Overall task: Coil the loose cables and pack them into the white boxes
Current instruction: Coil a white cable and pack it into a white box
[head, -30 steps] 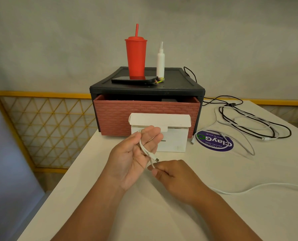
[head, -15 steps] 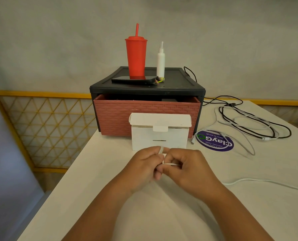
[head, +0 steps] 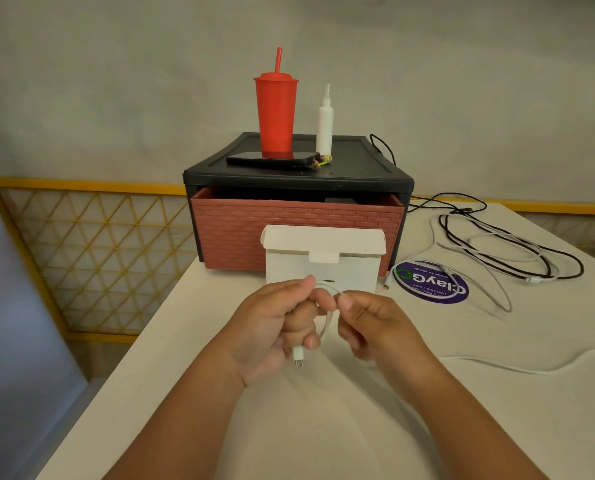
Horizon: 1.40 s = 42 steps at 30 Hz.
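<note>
My left hand (head: 272, 327) grips a thin white cable (head: 329, 315) near its plug end, and the connector sticks out below my fingers. A loop of that cable arcs over to my right hand (head: 372, 323), which pinches it between thumb and finger. From there the cable trails off to the right across the white table (head: 220, 427). Just behind my hands stands a white cardboard box (head: 324, 261) with its lid flap raised. Loose black and white cables (head: 504, 251) lie tangled at the back right.
A black drawer unit with a brick-red drawer (head: 296, 230) stands behind the box. It carries a red tumbler (head: 276, 116), a white bottle (head: 324, 126) and a phone (head: 272, 160). A purple round sticker (head: 431, 284) lies to the right. The table's left edge runs close by.
My hands came together from a spread pose, then parted slightly. A loop of white cable now spans between them, and the plug hangs below my left hand.
</note>
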### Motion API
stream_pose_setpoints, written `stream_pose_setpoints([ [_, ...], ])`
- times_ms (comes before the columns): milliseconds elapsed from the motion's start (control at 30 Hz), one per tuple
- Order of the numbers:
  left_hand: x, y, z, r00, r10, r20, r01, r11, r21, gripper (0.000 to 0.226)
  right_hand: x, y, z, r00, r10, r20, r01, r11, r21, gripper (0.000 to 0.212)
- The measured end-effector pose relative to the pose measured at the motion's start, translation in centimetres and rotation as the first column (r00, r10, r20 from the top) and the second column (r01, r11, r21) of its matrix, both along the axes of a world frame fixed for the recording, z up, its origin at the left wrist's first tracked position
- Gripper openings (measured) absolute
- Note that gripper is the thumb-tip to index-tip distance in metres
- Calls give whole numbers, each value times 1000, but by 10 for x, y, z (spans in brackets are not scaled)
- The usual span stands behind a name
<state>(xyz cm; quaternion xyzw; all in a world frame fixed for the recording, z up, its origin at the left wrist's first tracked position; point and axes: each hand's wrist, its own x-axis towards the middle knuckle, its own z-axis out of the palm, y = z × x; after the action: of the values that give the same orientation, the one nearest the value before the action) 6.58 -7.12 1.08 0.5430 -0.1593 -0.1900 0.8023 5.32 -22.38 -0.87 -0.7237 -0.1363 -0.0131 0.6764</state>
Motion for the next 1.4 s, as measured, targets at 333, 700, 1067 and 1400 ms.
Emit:
stream_pose_setpoints([
  [333, 7, -2, -5, 984, -93, -153, 74, 990, -122, 32, 2, 6, -4, 999, 8, -53, -6, 999, 37, 29],
  [700, 7, 2, -2, 976, -67, -206, -25, 911, -412, 40, 7, 2, -18, 989, -81, 120, 112, 955, -274, 32],
  [1067, 6, -4, -8, 948, 311, 71, -293, 936, -196, 28, -1, 12, -18, 981, 116, 153, 27, 705, -708, 37],
  [1400, 9, -12, -26, 906, 131, 403, -312, 850, 425, 15, -10, 8, 1, 917, 120, 381, 178, 731, -659, 21],
])
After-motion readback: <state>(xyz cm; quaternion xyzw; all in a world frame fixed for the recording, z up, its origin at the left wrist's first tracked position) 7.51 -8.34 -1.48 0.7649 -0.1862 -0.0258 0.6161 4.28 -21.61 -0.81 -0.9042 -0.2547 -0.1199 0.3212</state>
